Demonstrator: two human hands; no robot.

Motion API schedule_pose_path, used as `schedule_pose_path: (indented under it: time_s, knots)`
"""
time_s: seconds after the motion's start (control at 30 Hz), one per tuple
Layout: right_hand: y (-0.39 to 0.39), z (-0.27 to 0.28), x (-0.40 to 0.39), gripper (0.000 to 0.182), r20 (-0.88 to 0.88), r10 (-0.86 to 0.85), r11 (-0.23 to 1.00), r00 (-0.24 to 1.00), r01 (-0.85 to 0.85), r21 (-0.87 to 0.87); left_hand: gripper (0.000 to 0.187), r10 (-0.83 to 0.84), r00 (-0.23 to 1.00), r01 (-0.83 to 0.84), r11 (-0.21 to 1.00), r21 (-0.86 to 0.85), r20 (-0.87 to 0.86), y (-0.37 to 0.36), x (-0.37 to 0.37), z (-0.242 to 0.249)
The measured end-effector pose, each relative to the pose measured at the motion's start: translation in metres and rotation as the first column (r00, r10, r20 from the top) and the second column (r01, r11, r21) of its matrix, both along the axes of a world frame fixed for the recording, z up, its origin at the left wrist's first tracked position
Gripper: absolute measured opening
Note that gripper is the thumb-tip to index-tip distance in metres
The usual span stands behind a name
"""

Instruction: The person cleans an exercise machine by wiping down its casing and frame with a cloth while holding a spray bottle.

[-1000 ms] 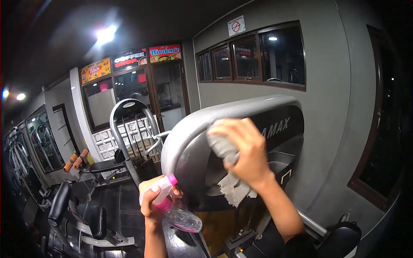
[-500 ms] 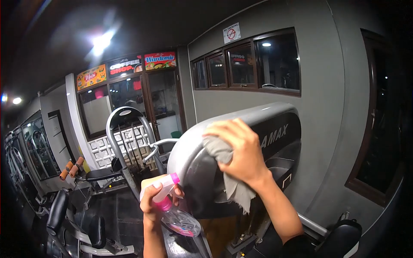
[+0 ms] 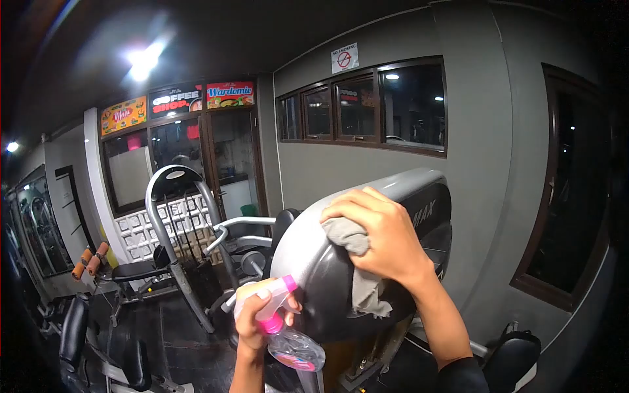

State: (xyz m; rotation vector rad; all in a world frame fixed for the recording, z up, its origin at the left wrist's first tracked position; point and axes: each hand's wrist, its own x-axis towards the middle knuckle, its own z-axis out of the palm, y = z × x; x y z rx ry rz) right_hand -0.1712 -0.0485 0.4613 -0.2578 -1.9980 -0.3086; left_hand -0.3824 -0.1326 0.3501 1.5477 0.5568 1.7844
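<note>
Fingers of my left hand [image 3: 254, 314] are wrapped round the neck of a clear spray bottle [image 3: 296, 350] with a pink and white trigger head, held beside the machine's left end. My right hand [image 3: 386, 239] grips a crumpled grey cloth [image 3: 368, 295] against the rounded silver and black cover [image 3: 304, 252] of a gym machine. Part of the cloth hangs down over the cover's dark side. Lettering ending in MAX shows to the right of my right hand.
Another machine with a curved grey frame [image 3: 157, 216] stands at the left, near a padded bench [image 3: 134, 270]. Black pads [image 3: 73, 333] are at the lower left. A black seat [image 3: 514, 357] is at the lower right, by the grey wall [image 3: 481, 196].
The view has shifted, and the background appears further left. Both hands now appear further right in the picture, still holding the bottle and cloth. More of the machine behind the cover shows.
</note>
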Motion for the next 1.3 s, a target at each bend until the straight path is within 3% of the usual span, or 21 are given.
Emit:
schedule_pose_path:
  time_s: [0.1, 0.17, 0.23, 0.27, 0.4, 0.5, 0.57, 0.63, 0.7, 0.77, 0.83, 0.97, 1.03, 1.1, 1.17, 1.27, 1.3]
  knots:
    - [0.01, -0.009, 0.014, 0.034, -0.111, -0.04, 0.999, 0.993, 0.037, -0.033, 0.046, 0.104, 0.993, -0.104, 0.995, -0.006, -0.056, -0.005, 0.012, 0.012]
    - [0.007, -0.015, 0.018, 0.038, -0.116, -0.113, 0.993, 0.987, 0.111, -0.028, 0.044, 0.105, 0.995, -0.105, 0.994, -0.008, -0.006, -0.005, 0.017, 0.013]
    - [0.005, -0.022, 0.017, 0.038, -0.198, -0.159, 0.987, 0.967, 0.155, -0.031, 0.042, 0.201, 0.975, -0.203, 0.979, -0.014, -0.089, -0.006, 0.017, 0.017]
    - [0.002, -0.025, 0.014, 0.04, -0.202, -0.193, 0.981, 0.96, 0.193, -0.018, 0.043, 0.126, 0.99, -0.127, 0.992, -0.009, -0.062, -0.004, 0.016, 0.017]
    - [-0.023, -0.049, -0.008, 0.048, -0.17, -0.26, 0.959, 0.95, 0.275, 0.067, 0.044, 0.082, 0.996, -0.084, 0.996, -0.03, -0.044, -0.001, 0.013, 0.014]
    - [-0.029, -0.083, -0.007, 0.043, 0.018, -0.22, 0.953, 0.975, 0.211, 0.219, 0.044, 0.023, 0.999, -0.024, 0.999, -0.038, -0.037, 0.001, 0.009, 0.009]
    - [-0.023, -0.089, -0.003, 0.039, -0.011, -0.185, 0.936, 0.983, 0.18, 0.301, 0.044, -0.038, 0.998, 0.036, 0.998, -0.045, -0.053, 0.002, 0.006, 0.006]
    - [-0.011, -0.078, 0.013, 0.039, -0.053, -0.318, 0.885, 0.946, 0.317, 0.341, 0.044, -0.046, 0.998, 0.045, 0.998, -0.041, -0.045, 0.006, 0.003, -0.001]
    - [-0.006, -0.056, 0.014, 0.039, -0.197, -0.302, 0.93, 0.933, 0.333, 0.153, 0.05, -0.042, 0.996, 0.039, 0.999, -0.037, -0.08, 0.011, 0.0, -0.008]
    - [-0.001, -0.05, 0.01, 0.039, -0.237, -0.312, 0.937, 0.92, 0.339, 0.086, 0.05, -0.079, 0.995, 0.077, 0.996, -0.038, -0.056, 0.012, 0.001, -0.008]
    - [-0.013, -0.059, -0.001, 0.038, -0.215, -0.276, 0.94, 0.937, 0.31, 0.142, 0.05, -0.081, 0.996, 0.079, 0.996, -0.037, -0.046, 0.014, 0.001, -0.008]
    - [-0.037, -0.098, -0.004, 0.031, 0.088, -0.258, 0.912, 0.962, 0.213, 0.352, 0.043, -0.104, 0.994, 0.103, 0.994, -0.027, -0.031, 0.009, 0.002, -0.008]
    - [-0.029, -0.099, 0.007, 0.032, 0.028, -0.228, 0.924, 0.973, 0.207, 0.321, 0.042, -0.126, 0.992, 0.125, 0.991, -0.048, -0.027, 0.011, 0.0, -0.011]
    - [-0.022, -0.089, 0.015, 0.032, -0.144, -0.31, 0.907, 0.94, 0.338, 0.252, 0.043, -0.134, 0.991, 0.133, 0.99, -0.051, -0.013, 0.012, -0.001, -0.014]
    - [-0.023, -0.081, 0.011, 0.035, -0.26, -0.321, 0.922, 0.911, 0.363, 0.132, 0.044, -0.169, 0.986, 0.169, 0.986, -0.003, -0.004, 0.018, -0.003, -0.02]
    - [-0.037, -0.098, 0.002, 0.035, -0.15, -0.355, 0.907, 0.923, 0.379, 0.182, 0.044, -0.178, 0.984, 0.179, 0.983, -0.032, 0.033, 0.019, -0.003, -0.019]
    - [-0.035, -0.112, 0.002, 0.034, -0.071, -0.367, 0.882, 0.927, 0.372, 0.291, 0.044, -0.182, 0.983, 0.183, 0.983, -0.034, 0.033, 0.019, -0.003, -0.018]
